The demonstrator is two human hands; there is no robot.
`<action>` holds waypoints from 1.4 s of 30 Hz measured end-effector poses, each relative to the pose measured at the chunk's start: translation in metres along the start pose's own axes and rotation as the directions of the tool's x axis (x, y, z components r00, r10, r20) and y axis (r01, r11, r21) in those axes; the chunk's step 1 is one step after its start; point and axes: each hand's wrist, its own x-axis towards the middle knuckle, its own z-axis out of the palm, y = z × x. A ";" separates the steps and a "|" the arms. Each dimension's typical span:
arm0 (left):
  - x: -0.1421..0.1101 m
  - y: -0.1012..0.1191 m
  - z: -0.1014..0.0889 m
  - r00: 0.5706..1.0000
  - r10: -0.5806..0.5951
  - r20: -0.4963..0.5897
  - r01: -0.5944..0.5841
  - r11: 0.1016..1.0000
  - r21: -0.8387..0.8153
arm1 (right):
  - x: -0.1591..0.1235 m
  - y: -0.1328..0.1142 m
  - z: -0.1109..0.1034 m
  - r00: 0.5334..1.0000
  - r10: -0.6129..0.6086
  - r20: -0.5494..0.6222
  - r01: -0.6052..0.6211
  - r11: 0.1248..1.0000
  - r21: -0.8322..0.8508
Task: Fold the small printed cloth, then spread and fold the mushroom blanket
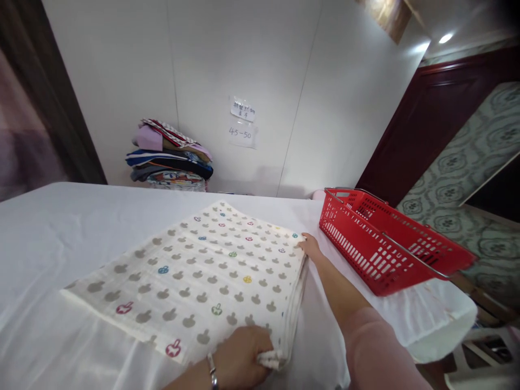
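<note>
A white cloth (pixel 195 281) printed with grey and coloured apple shapes lies folded in layers on the white-covered table (pixel 36 249). At its near right corner, my left hand (pixel 244 355), with a bracelet at the wrist, is closed on the layered edge. My right hand (pixel 311 245) reaches out to the far right corner, its fingers gripping the cloth there. Stacked layers show along the right edge between both hands.
To the right stands a red plastic basket (pixel 365 249) with metal handles. A pile of folded fabrics (pixel 170 157) is at the back left against the white wall (pixel 252 54). Two paper labels (pixel 242 122) are stuck on that wall.
</note>
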 end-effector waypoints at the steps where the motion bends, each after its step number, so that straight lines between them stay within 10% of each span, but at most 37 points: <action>1: 0.000 0.000 0.001 1.000 -0.006 -0.008 0.006 1.000 -0.003 | 0.000 -0.002 0.001 1.000 -0.001 0.004 0.001 1.000 0.001; 18: 0.007 0.009 0.001 0.984 0.117 0.132 -0.106 0.991 -0.084 | -0.001 0.008 -0.016 0.988 -0.149 -0.039 0.139 0.972 -0.191; 26: 0.015 0.019 -0.014 0.978 -0.045 0.202 0.069 0.991 -0.113 | -0.005 0.015 -0.013 0.996 -0.062 0.061 0.071 0.985 -0.155; 34: 0.082 0.020 -0.009 0.970 -0.217 -0.112 0.234 0.956 0.175 | -0.044 0.021 -0.019 0.992 0.003 0.129 -0.001 1.000 -0.014; 42: 0.116 0.021 0.007 0.933 -0.314 -0.176 0.356 0.878 0.319 | -0.075 0.020 -0.018 0.972 0.058 0.228 -0.082 0.992 0.095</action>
